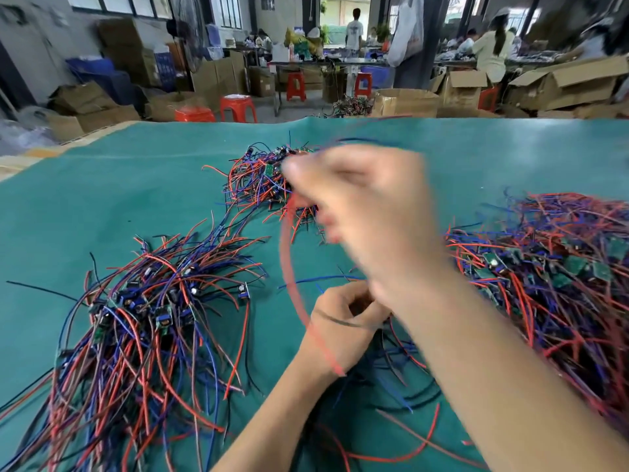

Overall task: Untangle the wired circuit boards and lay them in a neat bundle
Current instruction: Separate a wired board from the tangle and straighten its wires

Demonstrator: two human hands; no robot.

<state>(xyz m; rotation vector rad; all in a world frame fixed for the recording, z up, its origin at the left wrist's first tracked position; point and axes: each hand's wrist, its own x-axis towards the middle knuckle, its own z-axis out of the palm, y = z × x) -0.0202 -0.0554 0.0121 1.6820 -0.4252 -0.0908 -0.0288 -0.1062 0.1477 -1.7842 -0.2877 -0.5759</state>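
1. It's a busy workshop: cardboard boxes (405, 102) and red plastic stools (238, 107) across the floor, other people at benches far off. The work lies on a green table mat (119, 199).
2. Three heaps sit on the mat: a combed-out bundle (146, 321) at near left with its wires running roughly one way, a small tangle (258, 178) at the far middle, and a big unsorted heap (551, 267) at right.
3. The left hand (343, 315) is low in the near middle, fingers curled round a clutch of wires; the board they belong to is hidden inside the fist.
4. The right hand (367, 206) is raised above it and badly blurred. It looks to be pinching a red wire (289, 267) that loops down towards the left wrist, but I cannot tell the grip for certain.
5. The pieces look light and floppy: thin red, blue and black leads that bend and snag on each other, each ending in a small green board with dark parts on it.
6. I'd judge the board the safer place to hold, drawing the leads out gently along their length; yanking a caught wire could strain its solder joint.
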